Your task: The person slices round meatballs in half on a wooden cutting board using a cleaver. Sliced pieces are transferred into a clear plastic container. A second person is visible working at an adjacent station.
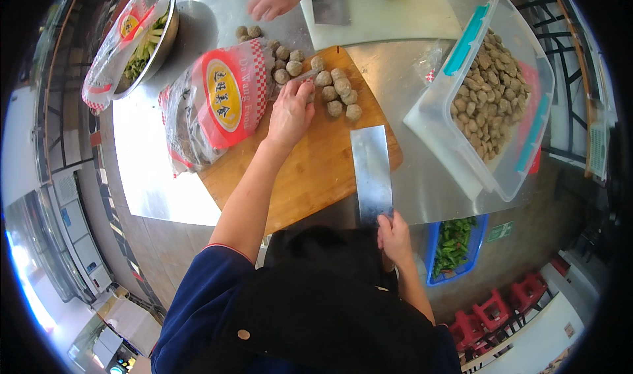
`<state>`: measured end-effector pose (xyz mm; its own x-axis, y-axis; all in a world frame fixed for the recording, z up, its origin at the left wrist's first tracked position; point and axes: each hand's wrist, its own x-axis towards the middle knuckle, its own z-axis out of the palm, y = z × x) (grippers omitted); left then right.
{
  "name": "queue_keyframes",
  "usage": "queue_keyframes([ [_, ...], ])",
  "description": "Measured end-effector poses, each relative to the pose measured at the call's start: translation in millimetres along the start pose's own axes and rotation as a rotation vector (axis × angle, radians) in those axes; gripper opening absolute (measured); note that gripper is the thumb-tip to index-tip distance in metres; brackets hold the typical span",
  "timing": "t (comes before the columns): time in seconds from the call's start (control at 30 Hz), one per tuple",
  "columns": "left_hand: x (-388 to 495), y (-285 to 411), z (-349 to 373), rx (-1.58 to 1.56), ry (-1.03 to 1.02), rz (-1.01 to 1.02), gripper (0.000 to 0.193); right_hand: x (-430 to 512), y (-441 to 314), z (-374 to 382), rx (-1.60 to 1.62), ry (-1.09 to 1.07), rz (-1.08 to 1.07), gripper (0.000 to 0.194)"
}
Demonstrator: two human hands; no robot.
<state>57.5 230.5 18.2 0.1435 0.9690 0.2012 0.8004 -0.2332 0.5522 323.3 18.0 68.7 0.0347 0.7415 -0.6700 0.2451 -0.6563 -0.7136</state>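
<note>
My right hand (394, 238) grips a cleaver (372, 171) by its handle, the broad blade over the right edge of a wooden cutting board (311, 161). My left hand (291, 108) reaches over the board, fingers curled down at the mouth of a plastic bag. Whether it pinches the film or a ball is partly hidden by the fingers. The red and clear printed bag (222, 94) lies on its side at the board's left. Round grey-brown meatballs (341, 87) sit loose beyond and right of my left hand. More meatballs (281, 60) spill around the bag's opening.
Another person's hand (271, 0) is across the steel table (158, 186), near a pale cutting board (390, 15) with another blade (331, 5). A plastic tub (440, 141) of cut pieces (489, 92) stands right. A steel bowl (170, 32) holds greens. Below is a blue basket (432, 255) of green peppers.
</note>
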Motion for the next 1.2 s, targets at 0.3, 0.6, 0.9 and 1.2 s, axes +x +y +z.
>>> queue_keyframes([
  [0.3, -110, 42, 2, -0.468, -0.065, -0.405, 0.027, -11, -8, 14, -0.293, 0.041, -0.174, 0.021],
  [0.6, -118, 46, 5, -0.508, 0.015, -0.444, 0.023, -13, -21, 35, -0.502, 0.123, -0.435, 0.020],
  [0.9, -113, 51, 4, -0.497, 0.070, -0.391, 0.015, -19, -24, 42, -0.668, 0.167, -0.500, 0.019],
  [1.2, -109, 46, 8, -0.499, 0.084, -0.369, 0.014, -14, -40, 49, -0.817, 0.092, -0.371, 0.019],
])
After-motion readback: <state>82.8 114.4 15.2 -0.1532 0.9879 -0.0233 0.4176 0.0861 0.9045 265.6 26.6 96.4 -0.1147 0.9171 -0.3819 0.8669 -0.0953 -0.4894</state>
